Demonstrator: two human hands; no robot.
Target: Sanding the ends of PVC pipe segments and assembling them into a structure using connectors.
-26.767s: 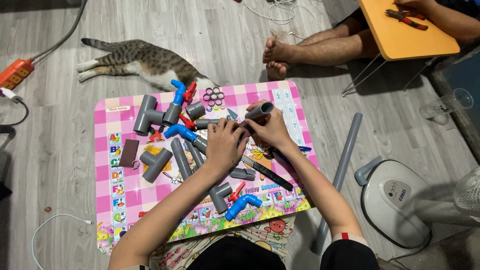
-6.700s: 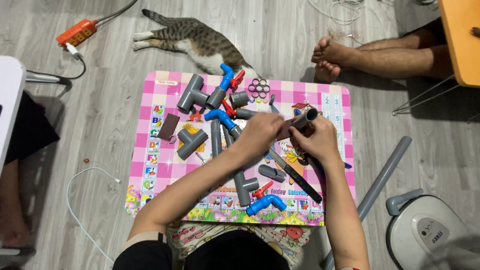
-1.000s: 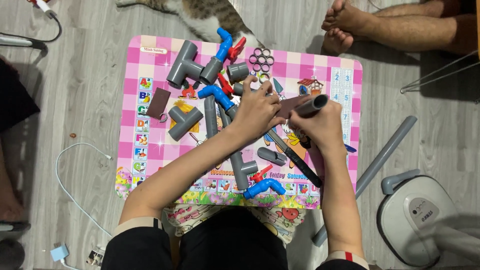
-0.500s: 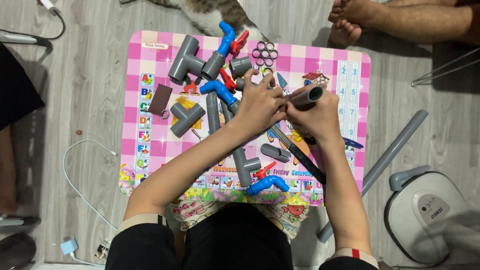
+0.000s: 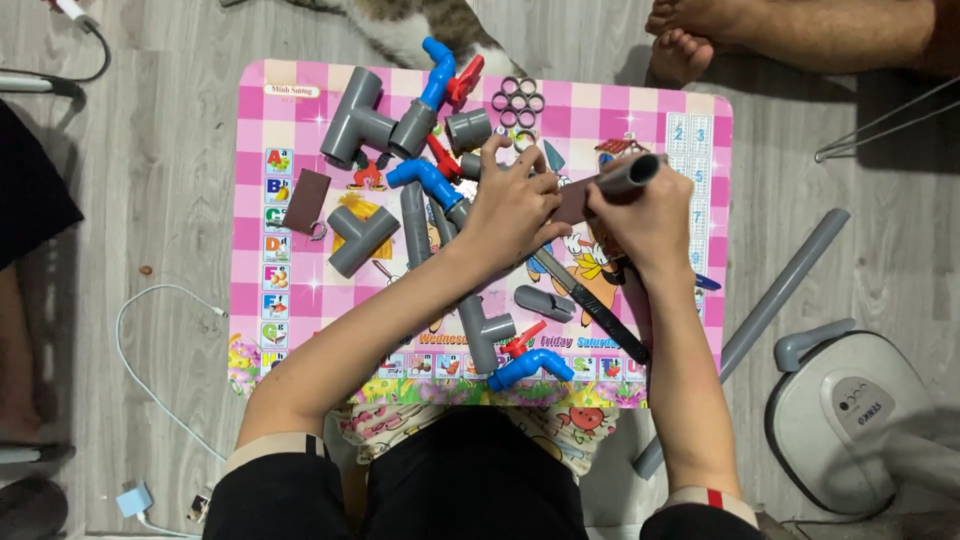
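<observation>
Gripping grey pipe point(image 5: 628, 176) in right hand point(image 5: 645, 225), fingers wrapped tight, above pink mat point(image 5: 700, 160). Left hand point(image 5: 510, 210) pinches brown sheet point(image 5: 572, 200) against pipe. Rubbing step likely; next needs steady grip.

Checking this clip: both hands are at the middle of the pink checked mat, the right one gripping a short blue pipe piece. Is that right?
Not quite. In the head view the short pipe piece in the right hand is grey, not blue; the blue elbows lie loose elsewhere on the mat. The rest stands: both hands, left hand included, are at the middle of the pink checked mat.
</observation>
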